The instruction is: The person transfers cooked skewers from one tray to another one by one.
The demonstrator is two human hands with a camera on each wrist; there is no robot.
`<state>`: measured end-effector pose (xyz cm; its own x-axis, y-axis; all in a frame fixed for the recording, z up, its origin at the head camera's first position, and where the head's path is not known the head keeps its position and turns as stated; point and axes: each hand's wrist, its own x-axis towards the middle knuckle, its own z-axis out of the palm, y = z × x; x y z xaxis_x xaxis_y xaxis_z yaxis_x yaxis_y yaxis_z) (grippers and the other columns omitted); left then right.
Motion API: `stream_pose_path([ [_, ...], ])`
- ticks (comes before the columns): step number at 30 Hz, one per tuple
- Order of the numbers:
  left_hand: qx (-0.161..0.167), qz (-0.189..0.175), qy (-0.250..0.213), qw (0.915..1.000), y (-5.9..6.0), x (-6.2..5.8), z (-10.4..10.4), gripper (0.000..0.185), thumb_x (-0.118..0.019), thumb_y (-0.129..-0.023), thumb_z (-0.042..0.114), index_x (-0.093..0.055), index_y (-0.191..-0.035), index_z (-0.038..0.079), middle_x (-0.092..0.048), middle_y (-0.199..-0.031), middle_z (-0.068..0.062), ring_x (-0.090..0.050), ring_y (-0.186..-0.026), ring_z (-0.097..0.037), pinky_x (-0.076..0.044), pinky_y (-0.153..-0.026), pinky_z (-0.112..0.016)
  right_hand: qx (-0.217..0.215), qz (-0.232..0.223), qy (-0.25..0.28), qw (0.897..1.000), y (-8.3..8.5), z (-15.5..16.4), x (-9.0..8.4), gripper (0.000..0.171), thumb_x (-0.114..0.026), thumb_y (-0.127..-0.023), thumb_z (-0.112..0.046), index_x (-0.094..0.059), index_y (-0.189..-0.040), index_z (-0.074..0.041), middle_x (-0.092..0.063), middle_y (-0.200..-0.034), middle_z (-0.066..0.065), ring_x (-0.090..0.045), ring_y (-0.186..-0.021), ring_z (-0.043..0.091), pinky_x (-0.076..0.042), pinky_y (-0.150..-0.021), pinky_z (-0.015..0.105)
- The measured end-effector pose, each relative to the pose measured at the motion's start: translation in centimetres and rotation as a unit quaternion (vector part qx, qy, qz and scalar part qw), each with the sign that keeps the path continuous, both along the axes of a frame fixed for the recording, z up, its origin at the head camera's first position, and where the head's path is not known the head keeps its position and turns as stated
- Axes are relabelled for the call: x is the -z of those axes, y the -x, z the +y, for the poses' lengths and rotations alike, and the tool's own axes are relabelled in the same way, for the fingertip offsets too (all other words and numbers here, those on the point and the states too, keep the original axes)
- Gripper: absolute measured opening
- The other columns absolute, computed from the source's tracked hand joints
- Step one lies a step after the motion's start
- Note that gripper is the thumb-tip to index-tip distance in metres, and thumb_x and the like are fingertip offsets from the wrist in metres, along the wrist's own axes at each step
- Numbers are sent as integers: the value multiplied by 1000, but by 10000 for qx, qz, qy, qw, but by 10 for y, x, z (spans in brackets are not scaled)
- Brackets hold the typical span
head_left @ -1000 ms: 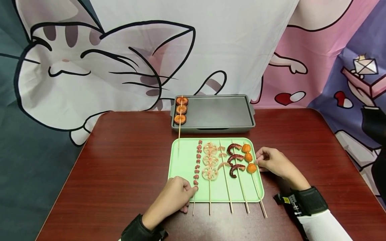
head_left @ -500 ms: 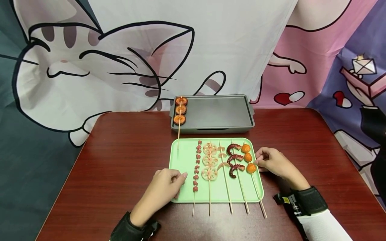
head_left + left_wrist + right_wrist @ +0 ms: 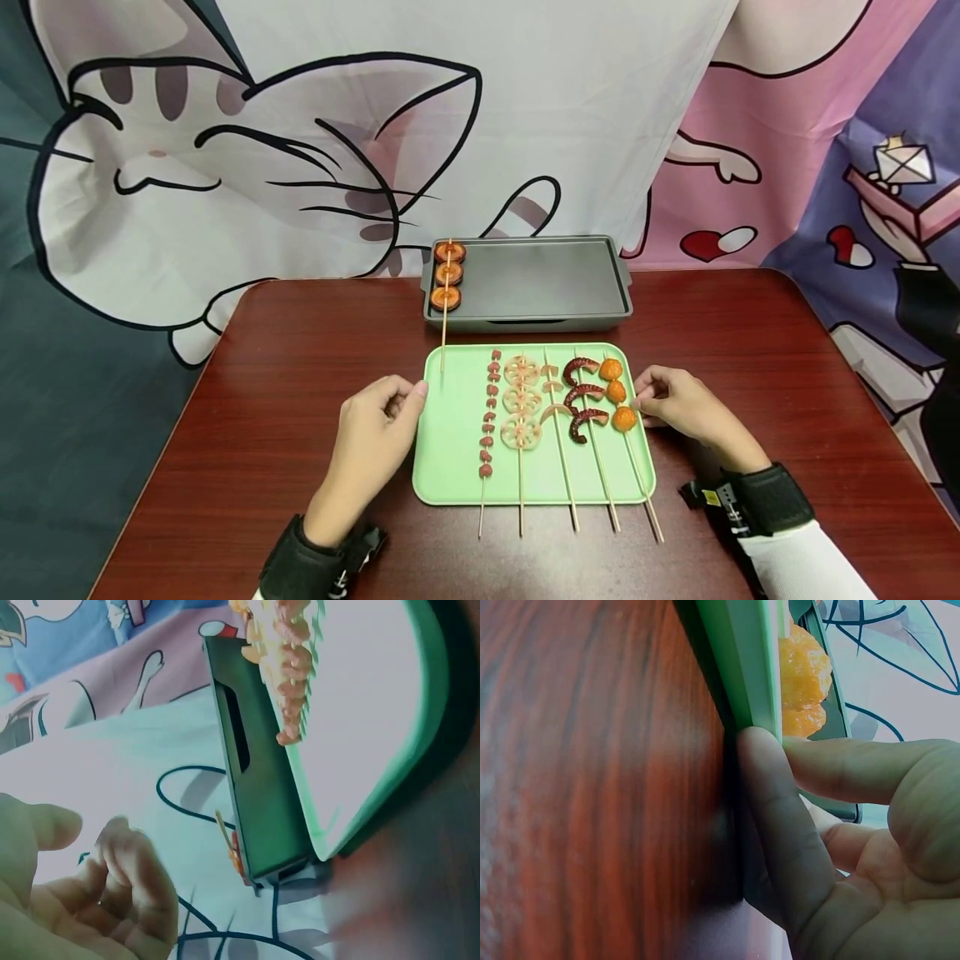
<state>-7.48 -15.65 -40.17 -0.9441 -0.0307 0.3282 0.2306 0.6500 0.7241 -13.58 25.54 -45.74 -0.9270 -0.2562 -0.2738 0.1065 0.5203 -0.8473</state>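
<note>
Skewers: one (image 3: pixel 447 283) with three orange rounds already lies at the grill pan's (image 3: pixel 528 279) left edge, five remain on the green tray (image 3: pixel 450 433), between the loosely curled, empty left hand (image 3: pixel 375 429) and the right hand (image 3: pixel 678 404) pinching the tray's right rim.

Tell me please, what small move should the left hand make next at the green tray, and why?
Probably close the left hand onto the left rim of the green tray. Its curled fingers sit just beside that rim and hold nothing, while the right hand already presses the opposite rim beside the orange ball skewer. Gripping both sides would steady the tray.
</note>
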Motion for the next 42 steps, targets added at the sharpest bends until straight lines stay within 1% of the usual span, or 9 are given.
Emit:
stream_pose_path([
  [3,-172,8,-398,9991,7,3,-5,19,-65,-103,22,-73,-89,12,-64,-77,1,-56,-68,-13,-45,-60,-19,-3,-2,19,10000,0,0,0,12,-67,-95,0,-61,-102,8,-64,-89,12,-67,-77,12,-65,-67,29],
  [6,-224,-225,-777,9965,15,2,-9,25,-59,-107,28,-74,-108,8,-74,-94,-6,-68,-82,-18,-52,-68,-16,-10,-14,41,10000,-1,0,0,13,-67,-95,0,-61,-102,8,-64,-89,12,-67,-77,12,-65,-67,29],
  [10,-146,-493,-1095,9927,26,1,-11,37,-51,-110,35,-70,-125,8,-76,-111,-11,-73,-97,-21,-59,-77,-15,9,-38,14,10000,-1,-1,0,13,-68,-95,0,-61,-103,8,-64,-89,13,-67,-77,12,-65,-68,29],
  [15,-81,-764,-1261,9890,39,3,-11,43,-47,-111,38,-66,-134,7,-75,-119,-13,-74,-103,-25,-64,-83,-25,13,-53,-3,10000,-1,-1,-1,14,-68,-95,-1,-61,-104,7,-64,-90,13,-67,-77,12,-65,-68,28],
  [24,262,-1653,-2340,9577,62,5,-8,50,-40,-113,35,-57,-144,0,-65,-135,-24,-69,-119,-36,-62,-93,-30,19,-31,5,10000,-1,-1,-2,14,-68,-95,-1,-61,-103,7,-64,-89,12,-67,-77,12,-65,-67,28],
  [28,392,-1974,-2813,9383,69,8,-8,57,-37,-113,39,-51,-148,-4,-63,-139,-25,-66,-123,-38,-62,-95,-33,22,-44,-21,10000,-2,-1,-1,14,-68,-95,-1,-61,-104,7,-65,-90,12,-67,-77,13,-65,-68,28],
  [33,699,-2334,-3462,9060,78,13,-11,67,-35,-112,47,-45,-151,-7,-58,-143,-29,-70,-120,-31,-62,-95,-32,22,-67,-15,10000,-2,-1,-1,14,-68,-96,-2,-61,-105,7,-64,-90,12,-67,-78,13,-65,-68,29],
  [40,1346,-2628,-4497,8430,85,17,-13,69,-29,-114,42,-40,-149,-16,-47,-147,-40,-73,-113,-26,-62,-95,-33,26,-62,21,10000,-2,-1,0,15,-68,-96,-2,-61,-105,7,-64,-90,12,-67,-78,13,-65,-67,28],
  [42,1423,-2729,-4656,8297,87,17,-12,66,-29,-114,39,-40,-149,-16,-45,-146,-41,-73,-112,-27,-62,-95,-33,18,-52,43,10000,-2,-1,0,14,-68,-96,-1,-61,-105,7,-64,-90,12,-67,-77,13,-65,-67,28],
])
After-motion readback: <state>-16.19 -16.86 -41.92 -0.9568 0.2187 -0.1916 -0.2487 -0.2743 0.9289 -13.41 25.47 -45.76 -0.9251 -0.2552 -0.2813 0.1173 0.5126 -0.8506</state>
